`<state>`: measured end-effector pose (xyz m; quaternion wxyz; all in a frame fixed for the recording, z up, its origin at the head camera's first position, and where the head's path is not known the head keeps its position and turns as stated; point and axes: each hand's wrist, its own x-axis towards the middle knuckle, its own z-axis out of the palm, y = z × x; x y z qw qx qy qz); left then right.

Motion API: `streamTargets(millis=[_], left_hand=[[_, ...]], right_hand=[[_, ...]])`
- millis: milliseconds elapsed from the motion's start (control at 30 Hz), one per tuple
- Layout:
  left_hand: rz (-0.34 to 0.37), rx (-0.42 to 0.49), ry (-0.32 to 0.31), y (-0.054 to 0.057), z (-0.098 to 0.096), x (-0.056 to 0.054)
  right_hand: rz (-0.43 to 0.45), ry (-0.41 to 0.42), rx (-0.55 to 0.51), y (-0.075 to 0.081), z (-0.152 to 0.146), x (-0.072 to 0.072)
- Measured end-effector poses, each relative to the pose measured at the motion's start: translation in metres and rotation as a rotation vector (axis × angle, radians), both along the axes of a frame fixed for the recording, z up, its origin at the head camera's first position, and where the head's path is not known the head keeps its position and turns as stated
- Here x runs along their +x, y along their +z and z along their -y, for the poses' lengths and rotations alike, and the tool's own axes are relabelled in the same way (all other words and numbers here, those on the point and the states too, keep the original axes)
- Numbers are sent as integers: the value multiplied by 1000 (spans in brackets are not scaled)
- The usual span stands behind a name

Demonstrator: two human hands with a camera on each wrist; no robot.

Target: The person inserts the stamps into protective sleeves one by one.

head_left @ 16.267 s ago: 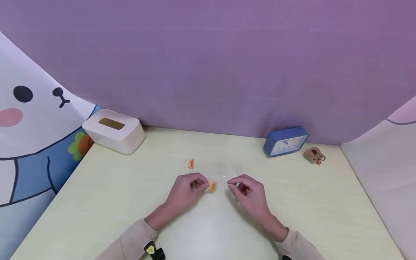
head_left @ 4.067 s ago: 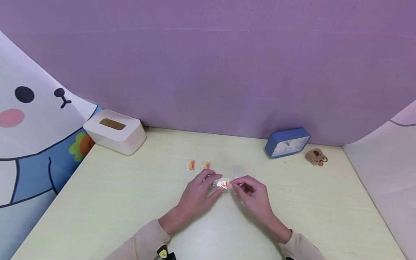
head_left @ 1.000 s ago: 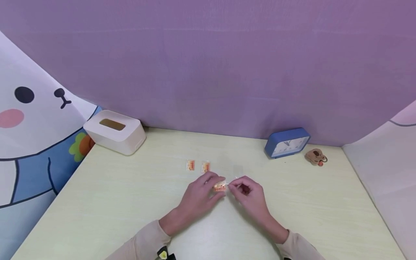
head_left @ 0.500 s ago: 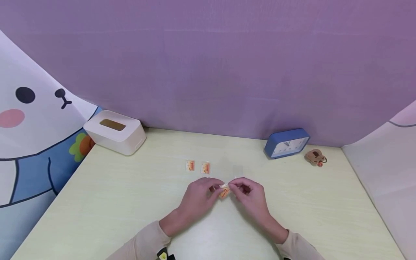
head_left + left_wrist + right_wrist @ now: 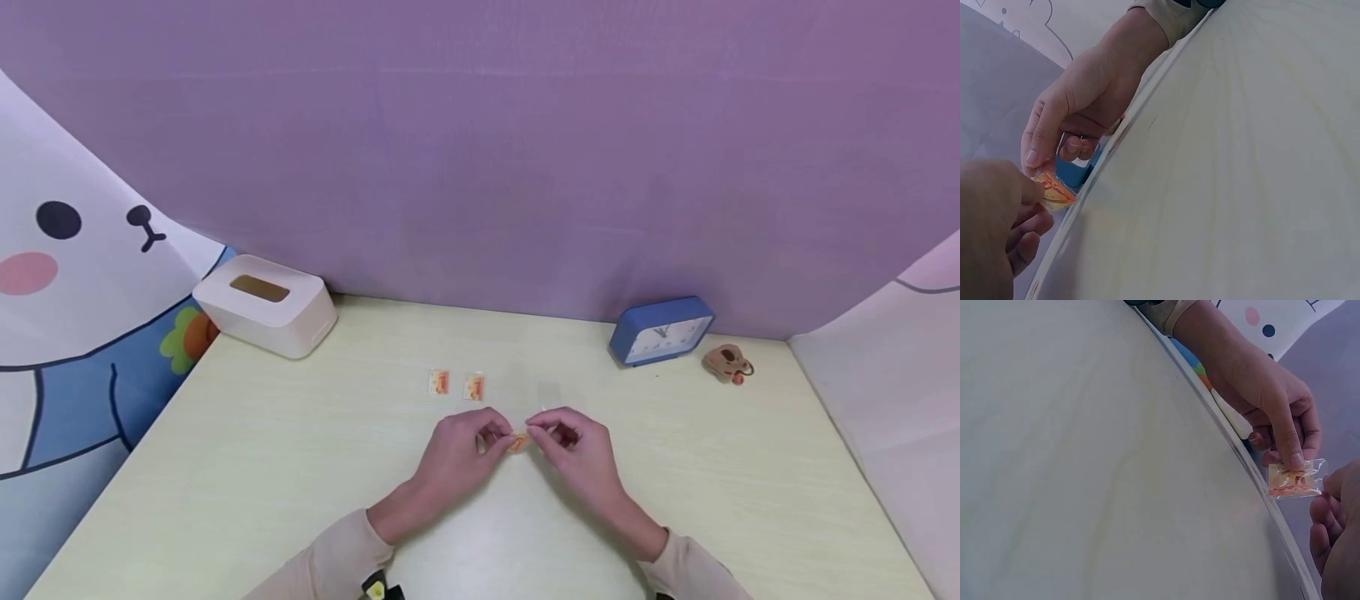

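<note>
A small orange-printed card in a clear plastic sleeve [image 5: 1294, 481] is held between the two hands, just above the table. My left hand [image 5: 461, 454] pinches its left side between thumb and fingers; in the right wrist view the thumb lies flat over the print. The fingertips of my right hand [image 5: 577, 450] pinch the sleeve's clear edge on the other side. Behind the hands, two similar orange cards [image 5: 438, 382] lie side by side. A clear, faint sleeve [image 5: 548, 392] lies flat beyond the right hand.
A white tissue box [image 5: 266, 304] stands at the back left of the pale table [image 5: 187, 475]. At the back right are a blue clock [image 5: 663, 329] and a small brown plush keychain [image 5: 726, 362]. A purple backdrop [image 5: 480, 167] rises behind.
Since the first frame, a second card has come to lie at the back and one clear sleeve has left the table. Lately the left hand has shifted from framing the sleeve to pinching it.
</note>
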<state>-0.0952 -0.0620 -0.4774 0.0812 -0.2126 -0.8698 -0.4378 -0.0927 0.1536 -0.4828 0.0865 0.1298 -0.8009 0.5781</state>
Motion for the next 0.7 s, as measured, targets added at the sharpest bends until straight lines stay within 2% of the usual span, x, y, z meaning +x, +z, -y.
streamTargets(millis=[233,400,533,700], left_hand=[[-4,0,7,-6,2,-6],[-21,-42,38,-9,2,-12],[-71,-98,81,-10,0,-17],[-196,-150,125,-14,-1,-24]], right_hand=[[7,-37,16,1,-8,-2],[13,-69,32,2,-16,-2],[19,-88,29,1,-24,-1],[28,-100,17,0,-34,-1]])
